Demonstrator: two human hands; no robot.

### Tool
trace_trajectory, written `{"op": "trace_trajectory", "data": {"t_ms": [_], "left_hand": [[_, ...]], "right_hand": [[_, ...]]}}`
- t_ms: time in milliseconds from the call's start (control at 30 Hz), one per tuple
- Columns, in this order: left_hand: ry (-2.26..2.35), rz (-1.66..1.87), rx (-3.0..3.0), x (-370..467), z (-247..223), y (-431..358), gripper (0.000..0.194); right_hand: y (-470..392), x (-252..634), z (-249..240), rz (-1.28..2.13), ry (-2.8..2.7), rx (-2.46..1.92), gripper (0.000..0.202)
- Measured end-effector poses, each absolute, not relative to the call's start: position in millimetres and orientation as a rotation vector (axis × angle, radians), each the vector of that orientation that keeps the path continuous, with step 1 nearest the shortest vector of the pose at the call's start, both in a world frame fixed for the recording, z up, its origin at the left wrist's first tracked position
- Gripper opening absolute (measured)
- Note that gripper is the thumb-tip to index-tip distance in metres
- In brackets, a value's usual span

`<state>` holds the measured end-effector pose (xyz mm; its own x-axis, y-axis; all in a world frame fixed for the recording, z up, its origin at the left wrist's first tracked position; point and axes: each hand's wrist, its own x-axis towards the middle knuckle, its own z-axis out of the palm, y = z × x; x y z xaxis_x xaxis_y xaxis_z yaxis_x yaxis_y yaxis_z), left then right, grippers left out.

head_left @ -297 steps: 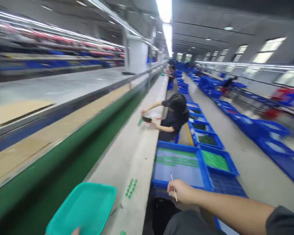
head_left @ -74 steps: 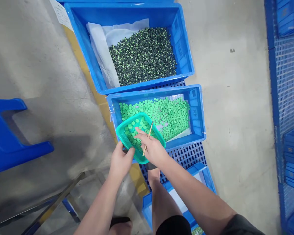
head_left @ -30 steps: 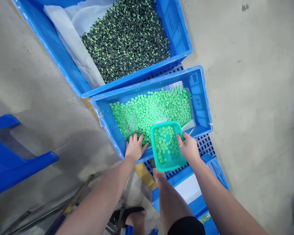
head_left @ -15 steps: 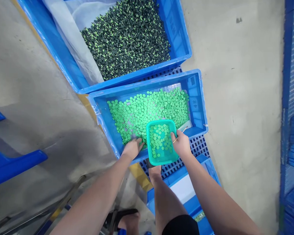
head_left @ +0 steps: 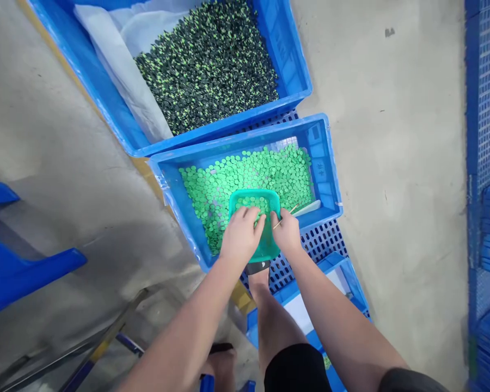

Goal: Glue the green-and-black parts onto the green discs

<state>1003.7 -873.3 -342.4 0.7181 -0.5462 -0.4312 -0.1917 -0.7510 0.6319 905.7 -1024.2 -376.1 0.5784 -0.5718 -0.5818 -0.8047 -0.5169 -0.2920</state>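
My right hand grips the right rim of a small teal plastic tray, with a thin wooden stick held in the same fingers. Small green discs lie toward the tray's far end. Over the tray's left side is my left hand, fingers bent and somewhat apart, reaching down among the discs; its fingertips are partly hidden. Under the tray, a blue bin holds a spread layer of the same green discs.
Beyond it, a larger blue bin holds many small black-and-yellow pieces beside a white liner. Blue perforated pallets lie beneath. Another blue bin stands near my leg. Blue plastic legs are at left.
My left hand has moved from the bin's near-left corner up and right, over the tray. The tray and right hand have shifted left and slightly away. The discs now lie at the tray's far end.
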Motion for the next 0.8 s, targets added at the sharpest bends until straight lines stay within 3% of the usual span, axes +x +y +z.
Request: {"op": "trace_trajectory", "data": {"t_ms": [167, 267, 367, 567, 700, 800], "left_hand": [[-0.644, -0.86, 2.444, 984, -300, -876, 0.05], [-0.683, -0.891, 2.464, 988, -250, -861, 0.039], [-0.74, -0.949, 2.465, 991, -182, -849, 0.026], [-0.613, -0.995, 2.447, 940, -1, -826, 0.031], [-0.419, -0.865, 2.396, 897, 112, -793, 0.043], [-0.236, -0.791, 2.326, 872, 169, -749, 0.041]], "right_hand": [[-1015, 917, -335, 0.538, 1.075, -2.292, 0.031], [-1004, 928, -280, 0.515, 1.063, -2.309, 0.032], [-990, 937, -199, 0.486, 1.004, -2.313, 0.035], [-966, 930, 0, 0.436, 0.72, -2.317, 0.058], [-941, 935, 115, 0.465, 0.444, -2.359, 0.045], [-907, 928, 165, 0.547, 0.32, -2.371, 0.036]]}}
